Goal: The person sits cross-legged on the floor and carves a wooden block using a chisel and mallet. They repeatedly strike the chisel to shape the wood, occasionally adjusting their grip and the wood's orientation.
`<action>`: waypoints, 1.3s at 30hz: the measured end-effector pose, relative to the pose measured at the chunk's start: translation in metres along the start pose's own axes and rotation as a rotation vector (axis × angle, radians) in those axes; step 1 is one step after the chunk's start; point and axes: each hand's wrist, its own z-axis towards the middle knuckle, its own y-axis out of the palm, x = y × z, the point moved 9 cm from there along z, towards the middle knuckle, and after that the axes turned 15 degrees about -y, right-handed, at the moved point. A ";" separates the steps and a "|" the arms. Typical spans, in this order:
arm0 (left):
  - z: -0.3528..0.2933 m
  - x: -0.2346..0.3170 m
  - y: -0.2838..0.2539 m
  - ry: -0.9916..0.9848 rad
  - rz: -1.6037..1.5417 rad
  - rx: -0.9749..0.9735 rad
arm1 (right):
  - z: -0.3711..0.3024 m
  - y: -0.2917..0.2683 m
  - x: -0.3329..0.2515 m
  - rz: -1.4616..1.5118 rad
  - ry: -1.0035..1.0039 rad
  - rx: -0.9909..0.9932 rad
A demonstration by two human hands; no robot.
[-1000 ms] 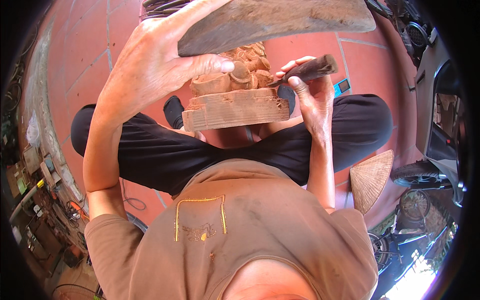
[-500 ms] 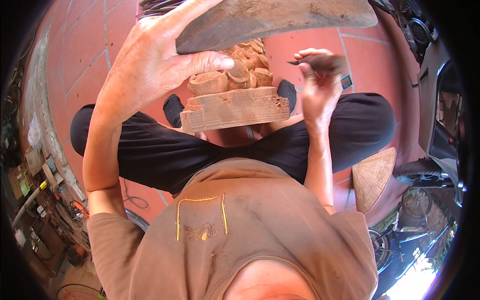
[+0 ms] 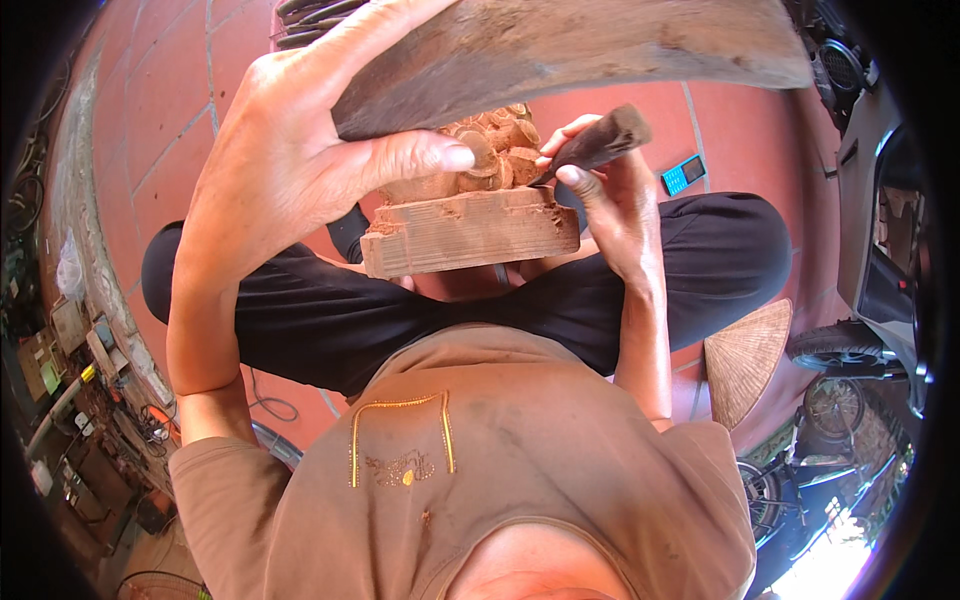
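Note:
A carved block of reddish-brown wood (image 3: 475,238) stands between my folded legs, with a plain base towards me and rounded carving behind it. My left hand (image 3: 285,165) is raised, closed around a heavy wooden mallet (image 3: 590,48). The mallet stretches across the top of the view above the block and hides part of the carving. At the block's right side, my right hand (image 3: 625,215) grips the dark wooden handle of a chisel (image 3: 603,140). Its tip reaches the right end of the carving, just above the base; whether it touches the wood I cannot tell.
Several dark tools (image 3: 312,22) lie on the red tiles at the far left. A blue keypad phone (image 3: 684,175) rests beyond my right knee. At right are a woven conical hat (image 3: 747,365) and a motorbike wheel (image 3: 840,343). Clutter (image 3: 75,400) lines the left side.
My right hand has brought the chisel left and down to the carving, uncovering the phone. The mallet has shifted slightly, its end further right and lower.

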 end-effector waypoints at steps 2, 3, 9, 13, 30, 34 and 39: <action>0.002 -0.005 0.000 0.068 -0.015 0.051 | 0.002 0.002 -0.001 -0.055 0.017 -0.017; 0.004 -0.006 0.000 0.114 -0.043 0.059 | 0.001 0.002 -0.002 -0.068 0.018 -0.014; 0.000 0.000 0.009 0.138 -0.241 -0.022 | -0.002 0.000 -0.006 -0.241 -0.001 -0.016; 0.004 -0.015 0.039 0.049 0.028 -0.230 | -0.009 -0.006 0.004 -0.170 0.016 0.055; 0.015 -0.020 0.025 0.085 -0.002 -0.091 | 0.004 -0.032 0.000 -0.309 -0.158 0.269; 0.018 0.000 0.003 -0.034 -0.048 -0.145 | 0.002 -0.034 0.007 0.043 -0.029 0.287; 0.011 -0.006 -0.002 0.131 -0.108 0.074 | -0.001 -0.010 0.007 0.142 0.041 0.120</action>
